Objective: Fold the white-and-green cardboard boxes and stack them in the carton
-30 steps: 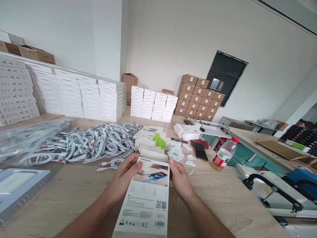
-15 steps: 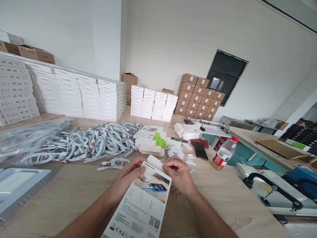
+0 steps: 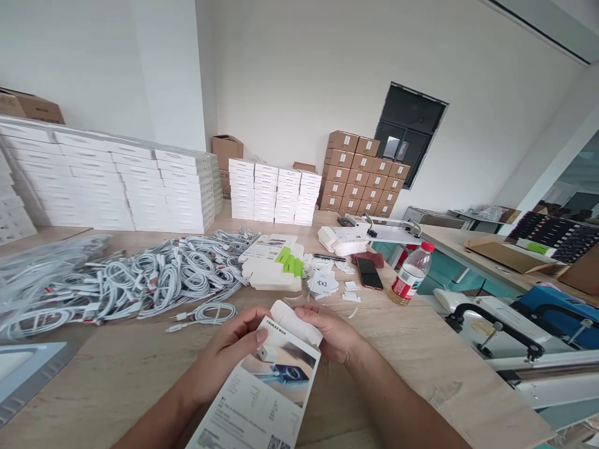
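Note:
A white printed cardboard box [image 3: 262, 399], with a picture of a phone and a charger on its face, is tilted in front of me at the bottom centre. My left hand [image 3: 229, 349] grips its upper left edge, thumb on the printed face and fingers behind. At the upper right, my right hand [image 3: 330, 333] has its thumb on the white end flap [image 3: 292, 324], which stands up from the box; its other fingers are mostly hidden. The box's lower end runs out of view. Beyond it lie flattened boxes [image 3: 271, 274] and small printed cards [image 3: 322, 284].
Coiled white cables [image 3: 168, 274] are heaped at left beside clear plastic bags [image 3: 47, 268]. A phone [image 3: 369, 273] and a drink bottle [image 3: 412, 274] stand toward the right edge. Stacked white boxes [image 3: 93, 181] and brown cartons [image 3: 360, 171] line the back. A grey tray [image 3: 42, 374] sits lower left.
My right hand has shifted from pinching the box's top edge to lying along the flap, its thumb on it. The flap now leans farther open. The view has turned slightly right.

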Available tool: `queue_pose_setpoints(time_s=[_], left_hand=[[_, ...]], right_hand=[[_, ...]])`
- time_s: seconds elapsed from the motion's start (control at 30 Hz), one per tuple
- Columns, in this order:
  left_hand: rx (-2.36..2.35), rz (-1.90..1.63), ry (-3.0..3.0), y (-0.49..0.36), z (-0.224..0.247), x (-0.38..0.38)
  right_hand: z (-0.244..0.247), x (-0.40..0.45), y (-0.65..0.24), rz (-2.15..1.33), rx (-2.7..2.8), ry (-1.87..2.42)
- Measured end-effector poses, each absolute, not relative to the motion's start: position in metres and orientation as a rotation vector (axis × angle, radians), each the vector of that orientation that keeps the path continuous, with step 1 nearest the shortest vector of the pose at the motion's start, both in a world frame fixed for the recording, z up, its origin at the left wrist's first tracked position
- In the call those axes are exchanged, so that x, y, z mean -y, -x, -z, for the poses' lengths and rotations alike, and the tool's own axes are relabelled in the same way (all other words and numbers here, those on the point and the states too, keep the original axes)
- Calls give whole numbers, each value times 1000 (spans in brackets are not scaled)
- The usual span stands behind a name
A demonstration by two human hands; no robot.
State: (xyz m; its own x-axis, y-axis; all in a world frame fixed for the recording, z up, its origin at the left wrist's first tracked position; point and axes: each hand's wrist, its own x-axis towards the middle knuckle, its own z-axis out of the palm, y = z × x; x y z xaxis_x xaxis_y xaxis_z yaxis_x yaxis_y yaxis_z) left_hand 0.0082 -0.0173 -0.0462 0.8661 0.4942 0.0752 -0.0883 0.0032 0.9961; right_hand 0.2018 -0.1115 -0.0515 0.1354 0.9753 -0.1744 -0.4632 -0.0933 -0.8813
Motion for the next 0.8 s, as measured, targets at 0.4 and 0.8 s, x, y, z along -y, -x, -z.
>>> queue_pose_setpoints(time_s=[0.4,0.8], left_hand=[[-401,-470,-1439,-10,46,21],[-587,-729,-1263,-17,46,11]], right_hand=[[53,116,-202,-1107,932,1235],[50,115,-211,-1134,963,1150]])
